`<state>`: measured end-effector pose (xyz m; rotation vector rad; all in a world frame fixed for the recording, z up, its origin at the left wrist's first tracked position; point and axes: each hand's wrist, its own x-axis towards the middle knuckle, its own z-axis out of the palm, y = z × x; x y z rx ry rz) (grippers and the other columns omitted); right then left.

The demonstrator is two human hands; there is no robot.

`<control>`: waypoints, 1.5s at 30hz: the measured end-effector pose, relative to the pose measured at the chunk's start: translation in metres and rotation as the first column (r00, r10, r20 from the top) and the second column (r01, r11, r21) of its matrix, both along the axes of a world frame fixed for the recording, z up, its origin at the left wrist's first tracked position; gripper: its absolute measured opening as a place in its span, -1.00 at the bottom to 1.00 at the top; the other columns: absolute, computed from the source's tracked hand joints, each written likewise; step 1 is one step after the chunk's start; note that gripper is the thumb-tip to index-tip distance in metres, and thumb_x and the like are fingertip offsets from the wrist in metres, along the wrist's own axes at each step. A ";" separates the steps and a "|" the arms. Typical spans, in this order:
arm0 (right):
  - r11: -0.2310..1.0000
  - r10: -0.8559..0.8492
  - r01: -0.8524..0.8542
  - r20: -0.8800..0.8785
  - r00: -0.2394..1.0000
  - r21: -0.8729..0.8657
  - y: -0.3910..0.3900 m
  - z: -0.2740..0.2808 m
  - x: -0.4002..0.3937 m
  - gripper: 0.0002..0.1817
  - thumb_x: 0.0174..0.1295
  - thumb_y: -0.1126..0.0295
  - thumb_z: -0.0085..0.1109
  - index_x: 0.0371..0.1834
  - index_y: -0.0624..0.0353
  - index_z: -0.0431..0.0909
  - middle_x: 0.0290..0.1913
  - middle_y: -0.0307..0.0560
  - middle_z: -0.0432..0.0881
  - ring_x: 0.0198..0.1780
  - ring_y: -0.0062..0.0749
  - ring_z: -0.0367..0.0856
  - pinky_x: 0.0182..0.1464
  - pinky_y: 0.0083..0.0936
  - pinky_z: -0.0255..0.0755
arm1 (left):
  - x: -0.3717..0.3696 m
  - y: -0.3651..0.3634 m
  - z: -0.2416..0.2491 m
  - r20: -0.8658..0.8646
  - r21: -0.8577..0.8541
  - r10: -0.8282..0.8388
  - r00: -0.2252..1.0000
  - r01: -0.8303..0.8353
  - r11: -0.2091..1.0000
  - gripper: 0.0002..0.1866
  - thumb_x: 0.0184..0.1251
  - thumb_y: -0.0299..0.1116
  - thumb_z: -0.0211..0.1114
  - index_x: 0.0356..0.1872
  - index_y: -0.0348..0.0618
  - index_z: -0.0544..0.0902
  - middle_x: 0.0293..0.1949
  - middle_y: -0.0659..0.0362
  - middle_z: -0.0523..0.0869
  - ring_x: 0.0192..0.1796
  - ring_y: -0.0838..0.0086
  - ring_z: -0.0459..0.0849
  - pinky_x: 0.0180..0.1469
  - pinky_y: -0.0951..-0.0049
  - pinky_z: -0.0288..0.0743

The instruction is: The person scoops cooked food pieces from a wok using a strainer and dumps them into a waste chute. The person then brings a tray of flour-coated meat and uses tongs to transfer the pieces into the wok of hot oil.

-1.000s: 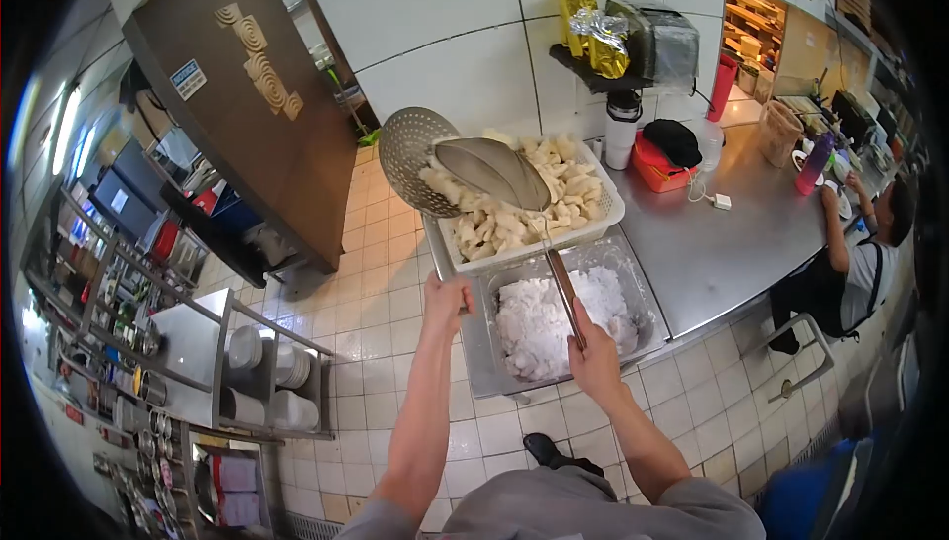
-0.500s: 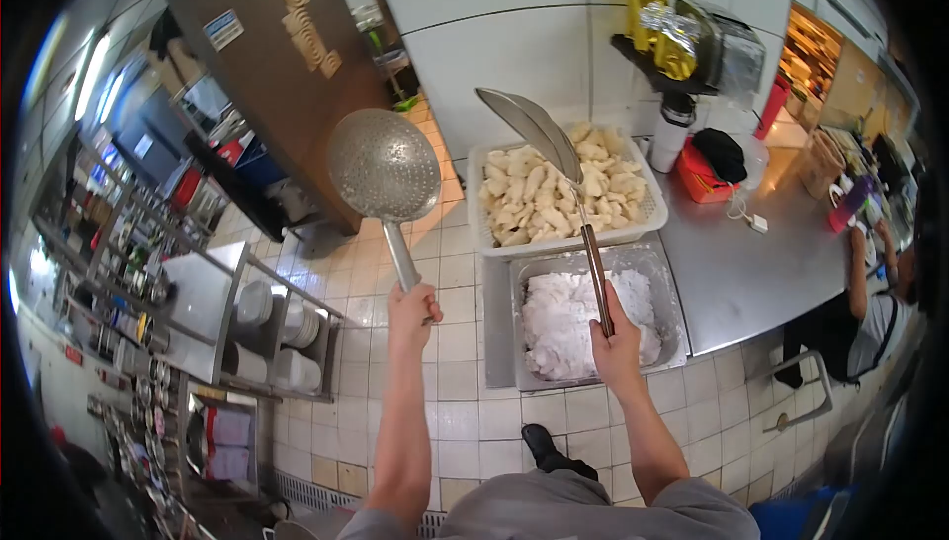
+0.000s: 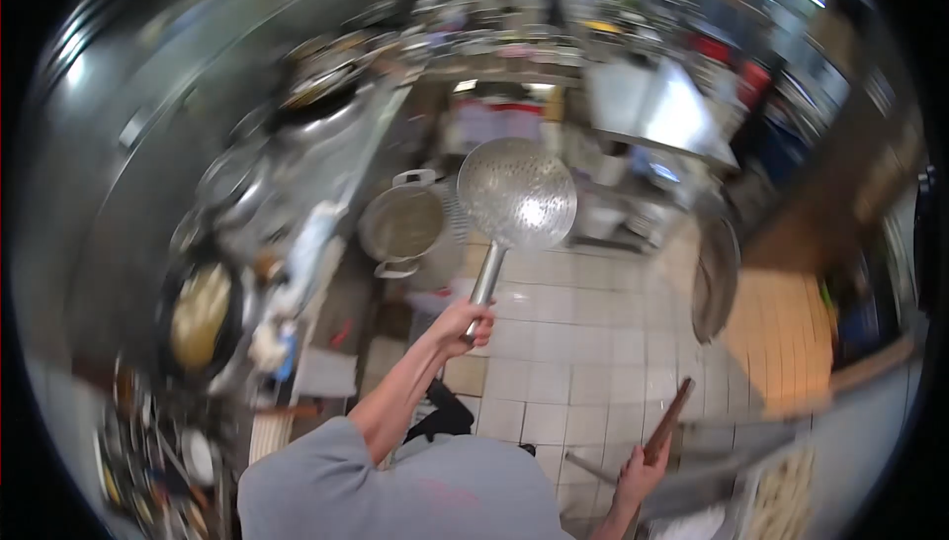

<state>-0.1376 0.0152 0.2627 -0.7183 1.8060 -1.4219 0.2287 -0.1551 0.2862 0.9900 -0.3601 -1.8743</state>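
Observation:
My left hand [image 3: 461,328] is closed round the metal handle of a large perforated skimmer [image 3: 517,194], held up in front of me with its round bowl away from me. Lower right, my right hand [image 3: 641,476] grips the brown handle of a big metal ladle [image 3: 717,268]. The ladle's bowl is blurred and seen nearly edge-on above the floor. To the left, a dark wok [image 3: 234,327] on the range contains pale pieces in yellowish liquid [image 3: 203,313].
A two-handled pot [image 3: 403,224] stands left of the skimmer. A steel table [image 3: 657,110] is at the back right. At bottom right, a white crate of pale pieces [image 3: 786,491] and a tub with white powder [image 3: 697,524] are partly in view. Tiled floor [image 3: 554,313] lies between.
My view has swung left, from the crate and powder tub towards the range. Both hands still hold the skimmer and ladle; the ladle now trails at the right.

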 end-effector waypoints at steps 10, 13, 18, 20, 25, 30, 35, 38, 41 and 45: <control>0.897 0.437 -0.440 -0.070 0.896 -0.033 -0.154 0.005 0.159 -0.38 0.30 0.56 -0.02 0.44 0.08 0.13 -0.55 -0.33 0.35 -0.77 -0.75 0.09 -0.82 -0.71 0.03 | 0.343 -0.051 -0.037 -0.358 0.041 0.726 0.587 -0.767 0.640 -0.86 0.27 -0.48 0.05 -0.48 -0.04 0.35 -0.65 0.35 0.35 -0.68 0.65 0.30 -0.68 0.60 0.13; 0.833 0.549 -0.552 -0.077 0.833 -0.039 -0.193 0.020 0.228 -0.40 0.33 0.50 -0.03 0.45 0.06 0.11 -0.61 -0.33 0.30 -0.81 -0.74 0.12 -0.85 -0.71 0.02 | 0.427 -0.070 -0.069 -0.397 0.060 0.772 0.497 -0.825 0.562 -0.85 0.22 -0.47 0.08 -0.54 -0.09 0.38 -0.69 0.30 0.39 -0.68 0.58 0.36 -0.69 0.55 0.19; 0.549 0.834 -0.834 -0.033 0.551 -0.055 -0.240 0.070 0.355 -0.39 0.35 0.51 -0.04 0.46 0.07 0.06 -0.61 -0.29 0.33 -0.77 -0.72 0.22 -0.82 -0.72 0.09 | 0.488 -0.088 -0.102 -0.375 0.054 0.844 0.383 -0.900 0.432 -0.89 0.22 -0.45 0.12 -0.47 -0.16 0.42 -0.62 0.16 0.44 -0.64 0.47 0.42 -0.65 0.50 0.39; 0.419 0.908 -0.907 0.000 0.420 -0.047 -0.244 0.090 0.411 -0.38 0.35 0.51 -0.04 0.47 0.06 0.04 -0.61 -0.29 0.34 -0.77 -0.72 0.22 -0.82 -0.72 0.09 | 0.490 -0.090 -0.111 -0.485 0.270 0.839 0.247 -0.870 0.412 -0.74 0.31 -0.41 0.21 -0.07 -0.23 0.38 -0.25 -0.03 0.51 -0.40 0.29 0.57 -0.44 0.37 0.60; -0.064 0.997 -0.993 0.033 -0.068 -0.104 -0.230 0.110 0.550 -0.38 0.37 0.47 -0.03 0.49 0.07 0.04 -0.56 -0.29 0.39 -0.74 -0.73 0.25 -0.78 -0.73 0.14 | 0.380 -0.009 -0.067 -0.315 -0.168 0.634 0.706 -0.699 0.695 -0.59 0.52 0.00 -0.18 0.00 -0.14 0.40 -0.27 0.09 0.61 -0.23 0.30 0.65 -0.10 0.24 0.57; -0.456 0.852 -0.881 -0.350 -0.390 -0.127 -0.215 0.082 0.684 -0.37 0.32 0.51 0.02 0.46 0.19 0.10 -0.41 -0.19 0.52 -0.50 -0.67 0.37 -0.48 -0.68 0.32 | 0.264 0.071 -0.087 0.254 -0.167 0.536 0.805 -0.510 0.844 -0.40 0.33 -0.26 0.22 0.32 -0.19 0.21 -0.08 0.17 0.54 -0.10 0.52 0.53 -0.07 0.44 0.46; -0.557 0.718 -0.825 -0.555 -0.420 -0.096 -0.184 0.051 0.764 -0.38 0.27 0.50 0.03 0.42 0.23 0.14 -0.23 0.02 0.61 -0.38 -0.37 0.51 -0.26 -0.49 0.44 | 0.207 0.141 -0.051 0.470 -0.137 0.635 0.614 -0.660 0.739 -0.42 0.38 -0.35 0.17 0.36 -0.24 0.23 0.07 -0.05 0.55 0.09 0.38 0.56 0.13 0.43 0.43; -0.609 0.785 -0.787 -0.223 -0.579 -0.102 -0.175 0.010 0.781 -0.41 0.30 0.50 -0.03 0.42 0.05 0.13 -0.46 -0.13 0.48 -0.69 -0.51 0.33 -0.68 -0.53 0.23 | 0.182 0.159 -0.051 0.498 -0.114 0.748 0.439 -0.822 0.559 -0.45 0.36 -0.38 0.19 0.34 -0.23 0.26 0.05 -0.04 0.56 0.08 0.37 0.57 0.12 0.43 0.44; -0.607 0.695 -0.793 0.453 -0.558 -0.044 -0.150 0.071 0.754 -0.68 0.34 0.48 -0.06 0.13 -0.01 0.27 -0.54 -0.21 0.37 -0.74 -0.61 0.21 -0.79 -0.55 0.08 | 0.164 0.162 -0.027 0.487 -0.053 0.810 0.327 -0.915 0.401 -0.45 0.36 -0.44 0.17 0.35 -0.21 0.26 0.08 0.01 0.53 0.06 0.46 0.55 0.12 0.50 0.42; -0.613 0.448 -0.785 0.779 -0.438 -0.088 -0.133 0.061 0.756 -0.87 0.34 0.48 -0.09 -0.12 0.00 0.25 -0.51 -0.17 0.37 -0.70 -0.58 0.25 -0.76 -0.55 0.11 | 0.140 0.155 -0.021 0.499 0.003 0.831 0.245 -0.960 0.281 -0.47 0.37 -0.46 0.16 0.35 -0.20 0.28 0.10 0.00 0.52 0.09 0.45 0.54 0.15 0.50 0.42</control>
